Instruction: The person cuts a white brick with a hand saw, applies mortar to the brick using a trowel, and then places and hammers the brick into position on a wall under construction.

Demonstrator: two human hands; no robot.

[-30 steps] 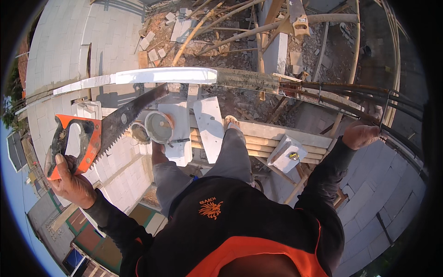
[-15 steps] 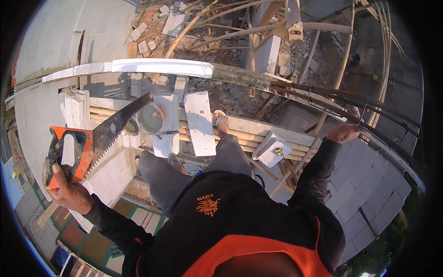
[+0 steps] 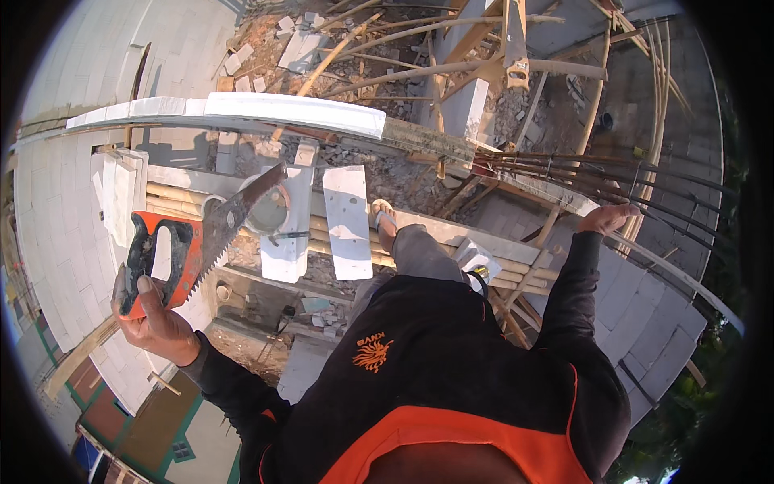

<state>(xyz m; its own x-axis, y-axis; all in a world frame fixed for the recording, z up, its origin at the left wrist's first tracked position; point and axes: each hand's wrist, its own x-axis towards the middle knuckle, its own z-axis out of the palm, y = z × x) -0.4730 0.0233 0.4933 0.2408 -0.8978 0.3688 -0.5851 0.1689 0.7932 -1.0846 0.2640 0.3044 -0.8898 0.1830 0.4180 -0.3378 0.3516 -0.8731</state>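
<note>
we look down past a black top with orange trim at a building site of pale blocks. on our left, the left grip [image 3: 164, 329] is wrapped around the orange and black handle of a handsaw [image 3: 222, 229]; its toothed blade slants up and to the right, and in our view its tip overlaps a round bucket [image 3: 272, 211]. on our right, the right grip [image 3: 605, 219] is at a bundle of dark steel bars [image 3: 556, 172]; we cannot tell whether its fingers are closed on one. between them we find a white slab [image 3: 347, 226], bamboo poles [image 3: 318, 238] and a sandalled foot [image 3: 384, 220]. beyond runs a wall topped with white blocks [image 3: 298, 112]. farther off, near the top edge, a second saw [image 3: 515, 44] with a wooden handle sits among poles and rubble [image 3: 302, 48].
</note>
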